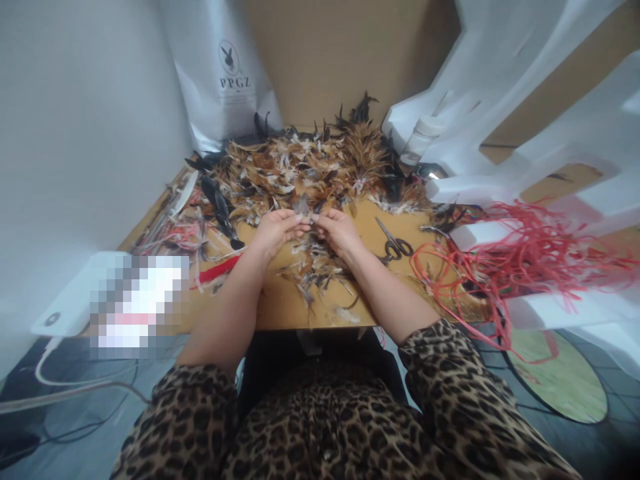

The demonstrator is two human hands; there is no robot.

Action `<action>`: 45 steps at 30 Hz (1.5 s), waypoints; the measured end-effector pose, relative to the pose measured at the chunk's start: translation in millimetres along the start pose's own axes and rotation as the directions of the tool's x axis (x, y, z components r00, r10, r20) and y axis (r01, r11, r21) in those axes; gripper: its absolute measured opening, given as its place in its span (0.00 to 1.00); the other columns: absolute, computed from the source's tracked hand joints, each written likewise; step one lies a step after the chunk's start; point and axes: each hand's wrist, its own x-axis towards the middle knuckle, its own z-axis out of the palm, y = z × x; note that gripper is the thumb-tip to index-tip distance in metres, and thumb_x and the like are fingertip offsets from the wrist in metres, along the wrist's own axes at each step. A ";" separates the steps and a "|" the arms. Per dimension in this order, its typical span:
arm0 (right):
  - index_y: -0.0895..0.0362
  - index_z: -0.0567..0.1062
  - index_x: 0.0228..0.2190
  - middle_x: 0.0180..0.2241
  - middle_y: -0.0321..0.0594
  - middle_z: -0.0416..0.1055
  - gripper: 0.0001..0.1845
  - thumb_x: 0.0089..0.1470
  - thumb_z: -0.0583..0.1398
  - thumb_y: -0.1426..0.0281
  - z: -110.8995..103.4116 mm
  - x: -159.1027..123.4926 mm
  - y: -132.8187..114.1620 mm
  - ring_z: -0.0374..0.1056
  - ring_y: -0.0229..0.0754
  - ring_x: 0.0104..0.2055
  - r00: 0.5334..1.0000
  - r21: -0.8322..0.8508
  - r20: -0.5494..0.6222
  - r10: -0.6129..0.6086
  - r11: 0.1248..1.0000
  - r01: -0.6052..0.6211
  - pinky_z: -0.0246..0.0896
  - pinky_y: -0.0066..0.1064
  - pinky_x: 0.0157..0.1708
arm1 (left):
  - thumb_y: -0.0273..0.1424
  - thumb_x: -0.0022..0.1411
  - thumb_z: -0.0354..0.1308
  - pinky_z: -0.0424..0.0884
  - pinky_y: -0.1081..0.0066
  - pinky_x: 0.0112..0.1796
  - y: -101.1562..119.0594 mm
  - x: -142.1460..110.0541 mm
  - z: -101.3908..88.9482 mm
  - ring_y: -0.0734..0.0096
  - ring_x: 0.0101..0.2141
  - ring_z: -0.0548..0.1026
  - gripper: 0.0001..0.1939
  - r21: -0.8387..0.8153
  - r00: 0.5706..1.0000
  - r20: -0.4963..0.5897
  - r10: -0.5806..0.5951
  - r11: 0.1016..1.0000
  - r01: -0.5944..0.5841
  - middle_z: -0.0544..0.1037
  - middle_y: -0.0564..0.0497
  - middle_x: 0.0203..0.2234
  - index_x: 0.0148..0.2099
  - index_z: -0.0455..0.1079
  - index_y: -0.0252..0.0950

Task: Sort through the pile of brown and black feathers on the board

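My left hand (281, 230) and my right hand (336, 230) meet over the middle of the wooden table. Both are closed in a pinch on a small greyish feather (302, 205) that sticks up between the fingertips. Beyond them spreads a large heap of brown and white feathers (290, 167), with dark feathers along its edges. Loose feather scraps (313, 270) lie below the hands, between my forearms. To the right of my right hand rests a pair of scissors with dark handles (395, 245).
Red strings (520, 260) tangle over white foam pieces at the right. A white bottle (423, 139) stands behind. At the left are a white power bank (75, 293) with a cable, a pixelated bright panel (143, 303) and a red strip (217, 268). A silver bag (225, 80) stands at the back.
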 end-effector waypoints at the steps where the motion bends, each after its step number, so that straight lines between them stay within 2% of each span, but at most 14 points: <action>1: 0.57 0.64 0.19 0.12 0.26 0.60 0.18 0.32 0.68 0.64 -1.4 0.4 -1.2 0.52 0.28 0.14 1.000 -0.015 0.008 -0.016 1.000 0.016 0.44 0.23 0.16 | 0.26 0.48 0.64 0.71 0.80 0.26 1.0 -0.3 -1.3 0.74 0.26 0.77 0.08 -0.019 1.000 0.013 -0.026 0.999 0.026 0.78 0.45 0.26 0.32 0.71 0.27; 7: 0.57 0.65 0.19 0.13 0.27 0.58 0.17 0.36 0.67 0.62 -6.3 -0.1 -6.8 0.51 0.28 0.16 0.995 -0.170 0.039 -0.094 0.981 0.099 0.44 0.24 0.18 | 0.24 0.48 0.64 0.70 0.80 0.23 3.7 -1.4 -4.3 0.75 0.22 0.76 0.07 -0.026 0.987 0.079 -0.140 0.989 0.142 0.78 0.44 0.25 0.32 0.72 0.26; 12: 0.58 0.67 0.20 0.13 0.27 0.59 0.17 0.37 0.66 0.61 -6.2 -1.7 -7.6 0.50 0.28 0.16 0.993 -0.216 0.065 -0.099 0.970 0.111 0.44 0.24 0.18 | 0.26 0.46 0.66 0.69 0.80 0.22 3.3 -3.2 -4.8 0.76 0.21 0.75 0.10 0.041 0.977 0.113 -0.180 0.983 0.176 0.79 0.43 0.25 0.32 0.73 0.26; 18: 0.58 0.68 0.21 0.14 0.28 0.61 0.18 0.36 0.67 0.59 -6.3 0.6 -1.9 0.52 0.27 0.15 0.998 -0.161 0.065 -0.019 0.987 0.029 0.45 0.23 0.17 | 0.29 0.46 0.67 0.69 0.81 0.22 -0.1 -2.3 -5.2 0.76 0.21 0.75 0.11 0.131 0.977 0.153 -0.152 0.983 0.132 0.79 0.43 0.25 0.32 0.74 0.27; 24: 0.58 0.66 0.22 0.15 0.27 0.62 0.20 0.30 0.70 0.63 -4.9 -0.1 -3.4 0.54 0.27 0.17 0.987 0.059 0.079 0.141 0.988 -0.146 0.46 0.20 0.17 | 0.24 0.50 0.63 0.68 0.82 0.21 2.5 -0.8 -3.0 0.77 0.21 0.75 0.05 -0.008 0.993 0.050 -0.108 0.994 0.108 0.78 0.44 0.24 0.30 0.72 0.26; 27: 0.58 0.65 0.22 0.16 0.26 0.63 0.21 0.30 0.70 0.64 -3.4 -1.5 -3.9 0.57 0.27 0.18 0.987 0.093 0.081 0.137 0.985 -0.144 0.48 0.20 0.18 | 0.22 0.52 0.61 0.68 0.82 0.21 3.5 -1.4 -1.3 0.77 0.22 0.75 0.04 -0.065 0.991 0.052 -0.125 0.990 0.128 0.78 0.44 0.25 0.32 0.72 0.25; 33: 0.57 0.67 0.22 0.18 0.28 0.67 0.19 0.32 0.69 0.63 -1.2 -1.4 1.5 0.61 0.29 0.20 0.993 0.062 0.090 0.082 0.994 -0.087 0.52 0.22 0.21 | 0.21 0.53 0.60 0.67 0.84 0.21 2.4 -2.7 2.3 0.80 0.21 0.74 0.03 -0.100 0.970 0.167 -0.177 0.976 0.195 0.77 0.45 0.24 0.32 0.73 0.25; 38: 0.58 0.67 0.21 0.16 0.28 0.66 0.19 0.31 0.70 0.62 -0.8 0.6 4.5 0.59 0.28 0.19 0.997 0.011 0.048 0.062 0.998 -0.063 0.51 0.22 0.20 | 0.19 0.50 0.62 0.66 0.86 0.21 1.5 -1.0 4.3 0.84 0.19 0.71 0.02 -0.117 0.988 0.080 -0.132 0.983 0.141 0.75 0.49 0.20 0.29 0.72 0.26; 42: 0.58 0.69 0.22 0.17 0.29 0.66 0.18 0.32 0.69 0.62 0.0 0.1 4.6 0.58 0.28 0.19 0.997 -0.003 0.007 0.083 0.997 -0.083 0.51 0.21 0.19 | 0.23 0.47 0.65 0.68 0.84 0.23 -0.8 1.3 5.7 0.83 0.19 0.72 0.06 -0.047 1.000 -0.019 -0.016 0.999 0.015 0.75 0.49 0.19 0.29 0.71 0.27; 45: 0.58 0.70 0.23 0.18 0.29 0.66 0.18 0.32 0.69 0.62 1.1 -1.7 3.3 0.57 0.27 0.18 0.996 0.015 -0.019 0.089 0.996 -0.088 0.49 0.21 0.18 | 0.25 0.45 0.66 0.69 0.81 0.23 -2.9 3.9 6.5 0.81 0.18 0.72 0.10 0.028 0.992 -0.093 0.086 0.996 -0.083 0.76 0.49 0.19 0.30 0.69 0.28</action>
